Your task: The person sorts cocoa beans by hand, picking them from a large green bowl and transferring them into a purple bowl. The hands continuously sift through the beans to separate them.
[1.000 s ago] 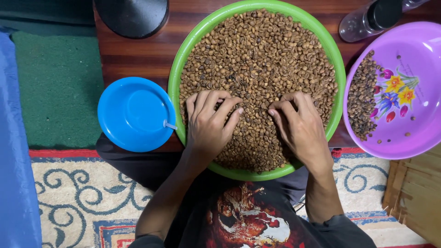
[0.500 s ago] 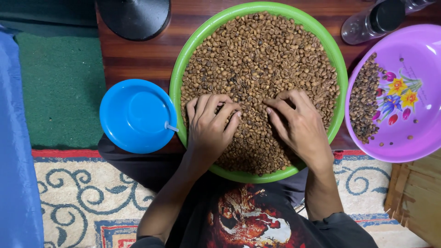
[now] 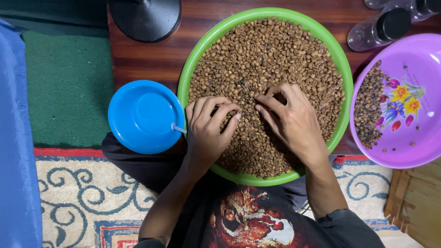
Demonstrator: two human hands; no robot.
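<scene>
Both hands in the beans

The left hand (image 3: 209,126) and right hand (image 3: 289,119) lay loosely curled, holding nothing visible, on beans (image 3: 275,55) filling the green bowl (image 3: 342,69); fingertips partly buried, purple bowl (image 3: 427,142) cut off right.

Blue plate (image 3: 142,115), purple bowl (image 3: 404,124)

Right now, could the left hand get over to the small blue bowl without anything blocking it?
Probably yes. The left hand rests on the beans in the green basin, and the blue bowl sits just beside the basin's rim with nothing between.
</scene>
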